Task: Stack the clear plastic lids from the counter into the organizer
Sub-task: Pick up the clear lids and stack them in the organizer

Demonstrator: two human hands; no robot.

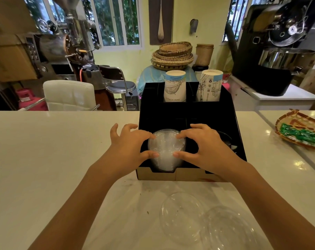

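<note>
Snugly walled: hands [129, 145] [205, 147] round lid stack [166, 150]

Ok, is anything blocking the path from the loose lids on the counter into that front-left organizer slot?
Nothing visible. The loose clear lids lie on bare counter just before the black organizer; only both hands, left hand and right hand, sit over the lid stack.

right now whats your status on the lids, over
Left hand and right hand both pinching the lid stack in the organizer front-left slot. Two loose lids on counter. Nothing in the way.
</note>
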